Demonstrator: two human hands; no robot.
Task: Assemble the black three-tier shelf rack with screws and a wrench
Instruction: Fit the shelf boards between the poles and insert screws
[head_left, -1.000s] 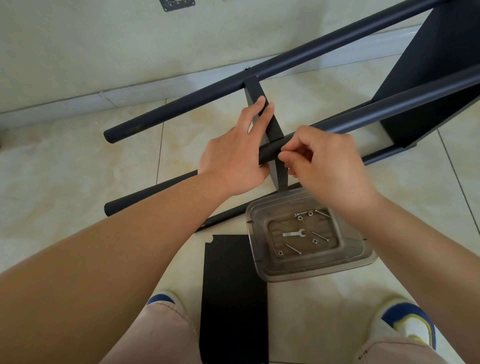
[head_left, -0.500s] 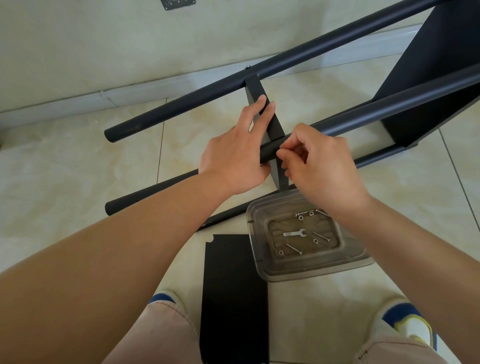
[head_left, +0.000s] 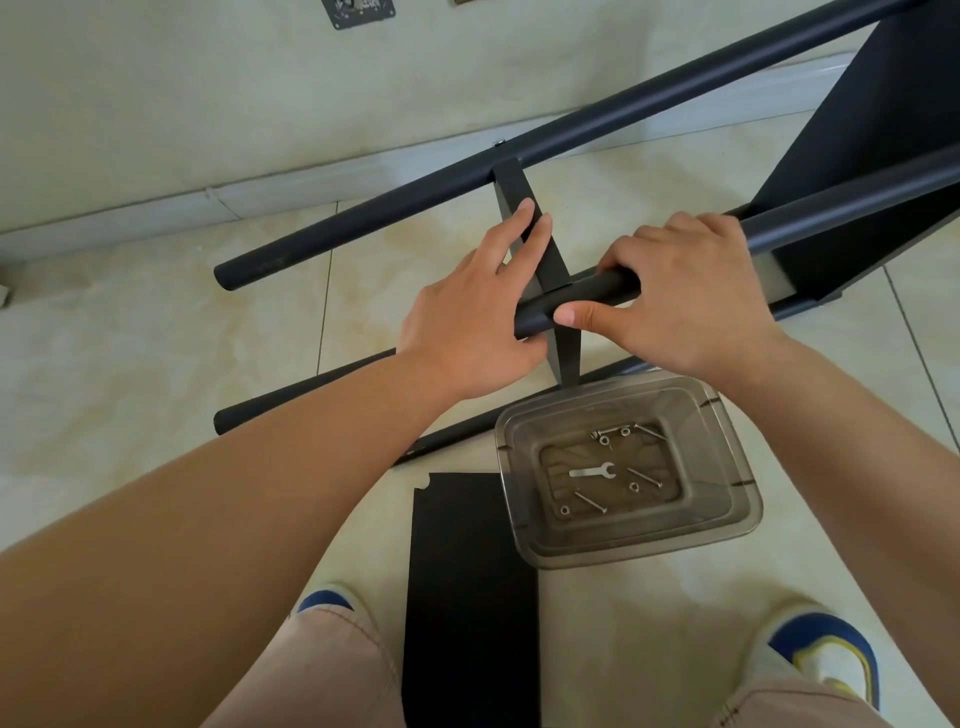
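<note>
The black rack lies on its side on the tiled floor, its long tubes running from lower left to upper right. A narrow black shelf panel stands between the far tube and a near tube. My left hand rests on that panel with straight fingers along its edge. My right hand grips the near tube just right of the panel, thumb stretched along the tube's front. A clear plastic tub in front holds a small flat wrench, several screws and nuts.
A second black shelf panel lies flat on the floor between my feet. A larger fitted shelf stands at the upper right. Two more tubes lie low on the floor. The wall and skirting run behind the rack.
My right hand went from pinching with curled fingertips at the tube and panel joint to a flat grip wrapped over the tube. The left hand stayed on the panel.
</note>
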